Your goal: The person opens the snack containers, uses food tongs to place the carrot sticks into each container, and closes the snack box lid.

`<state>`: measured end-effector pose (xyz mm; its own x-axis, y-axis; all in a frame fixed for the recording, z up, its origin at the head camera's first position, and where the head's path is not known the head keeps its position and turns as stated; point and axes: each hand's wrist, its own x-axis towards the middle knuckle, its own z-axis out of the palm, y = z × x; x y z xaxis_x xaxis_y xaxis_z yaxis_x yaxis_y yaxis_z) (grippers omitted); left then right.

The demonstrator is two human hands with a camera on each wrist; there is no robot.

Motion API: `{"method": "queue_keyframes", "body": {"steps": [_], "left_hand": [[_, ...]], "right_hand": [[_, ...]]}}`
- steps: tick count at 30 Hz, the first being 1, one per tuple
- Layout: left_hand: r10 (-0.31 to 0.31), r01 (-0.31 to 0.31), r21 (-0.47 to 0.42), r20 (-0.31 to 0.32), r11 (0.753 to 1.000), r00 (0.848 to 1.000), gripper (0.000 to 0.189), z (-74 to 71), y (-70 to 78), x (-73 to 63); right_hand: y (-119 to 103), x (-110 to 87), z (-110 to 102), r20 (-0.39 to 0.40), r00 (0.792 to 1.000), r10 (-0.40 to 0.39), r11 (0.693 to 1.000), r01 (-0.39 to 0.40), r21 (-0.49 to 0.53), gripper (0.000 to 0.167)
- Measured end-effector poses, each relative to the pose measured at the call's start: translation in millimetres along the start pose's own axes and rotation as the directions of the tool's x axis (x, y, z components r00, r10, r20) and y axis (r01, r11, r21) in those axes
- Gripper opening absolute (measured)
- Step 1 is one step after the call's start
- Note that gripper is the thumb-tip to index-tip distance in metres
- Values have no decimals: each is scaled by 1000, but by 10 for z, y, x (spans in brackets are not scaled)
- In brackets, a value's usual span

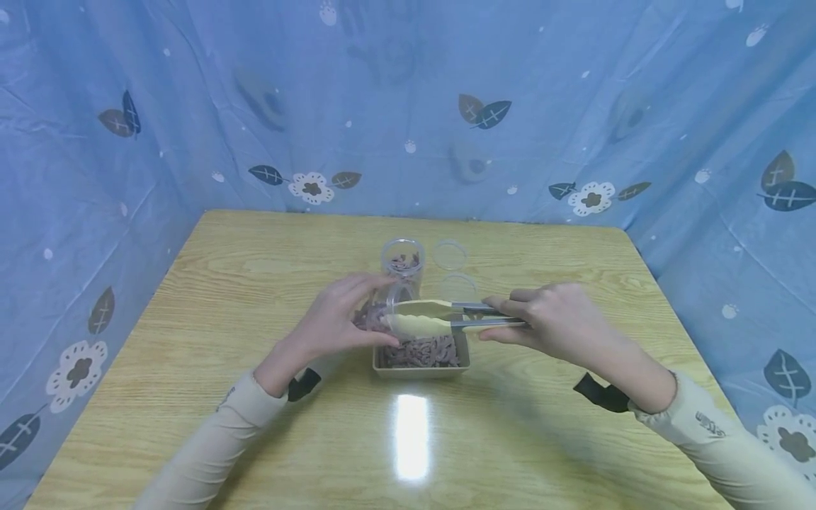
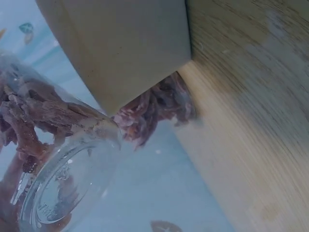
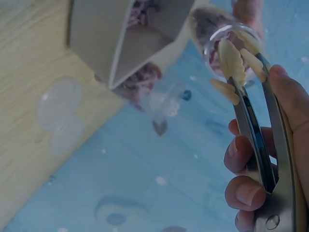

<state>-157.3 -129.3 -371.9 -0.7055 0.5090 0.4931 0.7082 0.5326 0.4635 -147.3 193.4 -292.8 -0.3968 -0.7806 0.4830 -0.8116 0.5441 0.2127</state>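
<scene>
My left hand [image 1: 334, 315] grips a clear plastic jar [image 2: 91, 169] that lies tilted on its side, its mouth facing right. Dark reddish-brown strips, like dried meat, sit inside it. In my right hand [image 1: 557, 315] is a pair of tongs [image 1: 417, 325] with cream scalloped tips and metal arms. The tips reach into the jar's mouth, seen also in the right wrist view; whether they pinch a strip I cannot tell. Below the jar stands an open rectangular box [image 1: 421, 372] holding many more strips [image 1: 423, 352].
Behind the held jar, a second clear jar [image 1: 403, 255] stands upright with strips in it. Two clear round lids [image 1: 450, 256] lie to its right on the wooden table [image 1: 268, 248]. A blue patterned curtain [image 1: 408, 106] surrounds the table's back and sides.
</scene>
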Motion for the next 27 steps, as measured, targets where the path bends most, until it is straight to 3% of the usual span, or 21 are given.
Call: {"method": "queue_keyframes", "body": {"steps": [4, 9, 17, 20, 24, 27], "left_hand": [[-70, 70, -28, -3, 997, 998, 91, -38, 22, -7], [-183, 183, -54, 0, 982, 983, 96, -98, 48, -42], [-255, 246, -149, -42, 958, 966, 95, -138, 44, -63], [-305, 278, -253, -72, 927, 950, 88, -142, 31, -65], [-376, 298, -417, -117, 858, 919, 78, -144, 4, -74], [-397, 278, -520, -132, 808, 908, 75, -147, -16, -84]], "right_hand": [[34, 9, -77, -69, 997, 20, 999, -18, 42, 56], [106, -33, -193, -120, 989, 85, 995, -78, 60, 58], [139, -143, -249, -84, 988, 127, 991, -123, 49, 60], [145, -173, -252, -65, 989, 130, 991, -129, 32, 59], [162, -201, -236, -38, 990, 133, 991, -133, 14, 59], [176, -215, -210, -7, 991, 133, 991, -133, 4, 59]]}}
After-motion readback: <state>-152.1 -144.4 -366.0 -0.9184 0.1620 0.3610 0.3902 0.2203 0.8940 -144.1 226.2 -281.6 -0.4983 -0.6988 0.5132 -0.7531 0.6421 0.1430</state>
